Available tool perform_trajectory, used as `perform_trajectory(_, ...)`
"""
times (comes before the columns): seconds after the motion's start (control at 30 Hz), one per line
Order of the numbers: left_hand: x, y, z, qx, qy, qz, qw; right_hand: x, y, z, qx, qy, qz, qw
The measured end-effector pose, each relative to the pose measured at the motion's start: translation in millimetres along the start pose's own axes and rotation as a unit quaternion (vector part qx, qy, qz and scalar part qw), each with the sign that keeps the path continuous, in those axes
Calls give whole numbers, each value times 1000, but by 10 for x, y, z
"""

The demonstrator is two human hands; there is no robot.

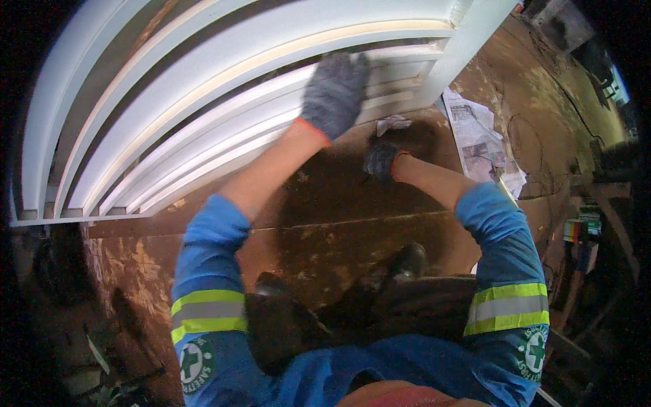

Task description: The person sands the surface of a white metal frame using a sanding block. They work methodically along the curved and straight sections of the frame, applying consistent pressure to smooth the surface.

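Observation:
A white slatted metal panel [468,51], like a louvered frame, stands across the upper left. My left hand [333,95], in a dark grey glove with an orange cuff, lies against its slats with fingers stretched out and slightly blurred. Lower down and further right, my right hand [382,161] wears a matching glove and is close to the brown floor. Its fingers are in shadow, so whether they hold anything is unclear. Just above it lies a crumpled scrap of white paper [393,124].
Sheets of newspaper [478,139] lie on the stained brown floor [325,234] to the right of the panel. Around the right edge are a thin cable [566,88] and small boxes [583,227]. My dark shoes [409,260] are below my hands.

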State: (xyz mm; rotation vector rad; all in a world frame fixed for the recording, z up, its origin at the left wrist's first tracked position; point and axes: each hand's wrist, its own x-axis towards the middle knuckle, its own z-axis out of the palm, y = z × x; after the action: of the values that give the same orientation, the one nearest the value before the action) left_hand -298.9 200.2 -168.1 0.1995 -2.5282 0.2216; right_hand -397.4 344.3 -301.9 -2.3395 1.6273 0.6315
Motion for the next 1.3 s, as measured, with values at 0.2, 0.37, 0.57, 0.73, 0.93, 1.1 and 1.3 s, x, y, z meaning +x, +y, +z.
perform_trajectory(0.2, -802, -502, -732, 108, -138, -109, 978, -149, -4, -269, -53, -62, -26, 996)
perform_trajectory(0.37, -665, -263, -532, 127, -103, -121, 979, -313, 171, -61, -40, -23, 11, 999)
perform_trajectory(0.57, 233, 241, 490, 51, 31, -34, 998, -548, 129, -432, 12, -112, 48, 992)
perform_trajectory(0.73, 1080, 873, 975, 104, 101, -81, 986, -367, 40, -270, 77, 28, 73, 994)
perform_trajectory(0.93, 1087, 1195, 702, -339, -99, 173, 919, 159, 27, 441, 282, 463, 41, 839)
perform_trajectory(1.1, 924, 798, 406, 6, 58, 85, 995, -147, 8, -229, 27, -113, -8, 993)
perform_trajectory(1.3, 1380, 529, 467, -72, -202, -137, 967, -353, 92, -383, 31, -99, 29, 994)
